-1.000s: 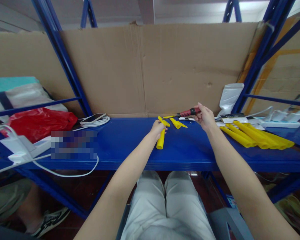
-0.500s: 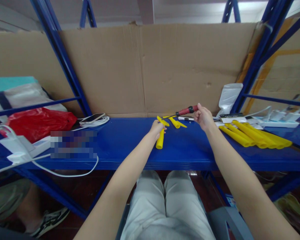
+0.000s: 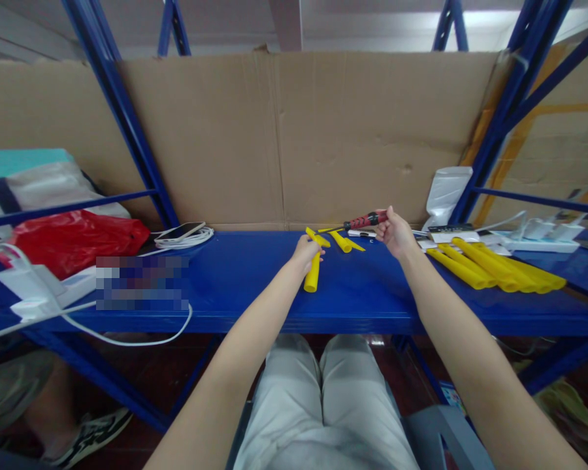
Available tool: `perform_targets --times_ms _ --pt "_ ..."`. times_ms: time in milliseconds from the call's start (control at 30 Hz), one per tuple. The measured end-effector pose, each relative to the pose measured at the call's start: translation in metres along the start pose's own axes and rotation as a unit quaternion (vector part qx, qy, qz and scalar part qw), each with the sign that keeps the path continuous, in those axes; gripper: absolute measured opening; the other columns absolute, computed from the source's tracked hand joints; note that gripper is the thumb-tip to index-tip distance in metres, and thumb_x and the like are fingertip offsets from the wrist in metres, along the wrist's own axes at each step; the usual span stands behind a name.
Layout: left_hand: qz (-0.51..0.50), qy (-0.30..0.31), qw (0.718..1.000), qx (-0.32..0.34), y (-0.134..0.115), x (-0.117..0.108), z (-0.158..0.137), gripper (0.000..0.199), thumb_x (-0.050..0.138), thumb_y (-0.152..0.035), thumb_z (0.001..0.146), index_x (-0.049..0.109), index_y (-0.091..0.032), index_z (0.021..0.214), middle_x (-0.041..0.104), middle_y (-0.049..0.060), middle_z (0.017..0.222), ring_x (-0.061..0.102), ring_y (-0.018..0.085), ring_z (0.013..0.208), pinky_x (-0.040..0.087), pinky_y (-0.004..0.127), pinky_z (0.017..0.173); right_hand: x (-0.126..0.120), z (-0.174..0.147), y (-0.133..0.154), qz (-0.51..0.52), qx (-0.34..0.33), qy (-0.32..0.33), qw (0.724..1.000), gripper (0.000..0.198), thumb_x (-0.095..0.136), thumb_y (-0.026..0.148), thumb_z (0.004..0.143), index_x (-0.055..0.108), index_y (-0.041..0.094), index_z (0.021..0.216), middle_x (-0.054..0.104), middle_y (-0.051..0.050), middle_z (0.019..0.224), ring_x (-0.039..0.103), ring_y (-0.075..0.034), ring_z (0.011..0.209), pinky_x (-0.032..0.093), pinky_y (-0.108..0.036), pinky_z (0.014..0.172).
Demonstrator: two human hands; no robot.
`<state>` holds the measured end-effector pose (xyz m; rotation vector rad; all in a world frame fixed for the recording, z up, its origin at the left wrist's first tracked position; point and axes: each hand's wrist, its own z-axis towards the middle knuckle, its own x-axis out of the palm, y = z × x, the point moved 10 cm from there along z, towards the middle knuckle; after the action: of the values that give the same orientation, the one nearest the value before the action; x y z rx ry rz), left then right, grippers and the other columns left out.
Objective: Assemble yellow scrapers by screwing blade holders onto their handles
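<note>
My left hand (image 3: 308,253) is closed around a yellow plastic piece (image 3: 312,277) with a tube-like body and a crosspiece at its far end. In my right hand (image 3: 394,233) is the handle end of a red and black screwdriver (image 3: 365,221). Its thin shaft points left, and the tip meets the far end of the yellow piece; whether it sits in a screw is too small to tell. Just behind and to the right, another yellow piece (image 3: 342,243) of similar shape lies on the blue table (image 3: 245,281).
Several yellow tubes (image 3: 490,264) lie side by side at the right, near a white power strip (image 3: 543,243). A phone (image 3: 183,230) and coiled white cable (image 3: 191,239) rest at the back left, beside a red bag (image 3: 81,241). Cardboard (image 3: 200,143) stands behind.
The screwdriver's handle has dropped slightly, and its markings show a different side. My right hand has lowered a little with it. The left hand keeps its grip on the yellow piece.
</note>
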<state>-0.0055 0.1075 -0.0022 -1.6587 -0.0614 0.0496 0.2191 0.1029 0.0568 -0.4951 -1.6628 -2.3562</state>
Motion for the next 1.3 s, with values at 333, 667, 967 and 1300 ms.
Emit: perform_targets --times_ms 333,667,967,1300 --pt "0.010 0.000 1.000 0.007 0.000 0.001 0.001 0.050 0.047 0.007 0.069 0.048 -0.016 0.113 0.066 0.009 0.095 0.063 0.014 0.061 0.041 0.020 0.045 0.003 -0.001 0.011 0.002 -0.052 0.014 0.999 0.036 0.070 0.044 0.071 0.040 0.022 0.070 0.043 0.009 0.052 0.040 -0.005 0.039 0.030 -0.018 0.036" --pt "0.011 -0.001 1.000 0.010 0.000 0.001 0.000 0.050 0.045 0.005 0.072 0.046 -0.016 0.117 0.066 0.008 0.092 0.062 0.014 0.061 0.041 0.020 0.044 0.004 -0.003 0.008 0.004 -0.027 0.014 1.000 0.037 0.072 0.049 0.065 0.048 0.022 0.073 0.035 0.010 0.042 0.037 -0.007 0.036 0.030 -0.019 0.035" --pt "0.017 -0.002 1.000 0.012 0.000 0.000 0.001 0.050 0.046 0.006 0.070 0.048 -0.015 0.116 0.067 0.009 0.092 0.063 0.014 0.063 0.042 0.020 0.045 0.012 -0.008 0.013 0.028 -0.032 0.032 0.999 0.027 0.068 0.040 0.074 0.050 0.020 0.072 0.052 0.006 0.055 0.046 -0.006 0.044 0.035 -0.017 0.039" --pt "0.021 -0.003 1.000 0.008 0.000 0.000 0.000 0.048 0.045 0.006 0.072 0.047 -0.016 0.115 0.066 0.008 0.091 0.062 0.013 0.062 0.041 0.019 0.045 -0.004 0.000 0.006 0.007 -0.022 -0.018 1.000 0.045 0.075 0.048 0.063 0.038 0.021 0.065 0.041 0.009 0.047 0.038 -0.005 0.037 0.027 -0.018 0.034"
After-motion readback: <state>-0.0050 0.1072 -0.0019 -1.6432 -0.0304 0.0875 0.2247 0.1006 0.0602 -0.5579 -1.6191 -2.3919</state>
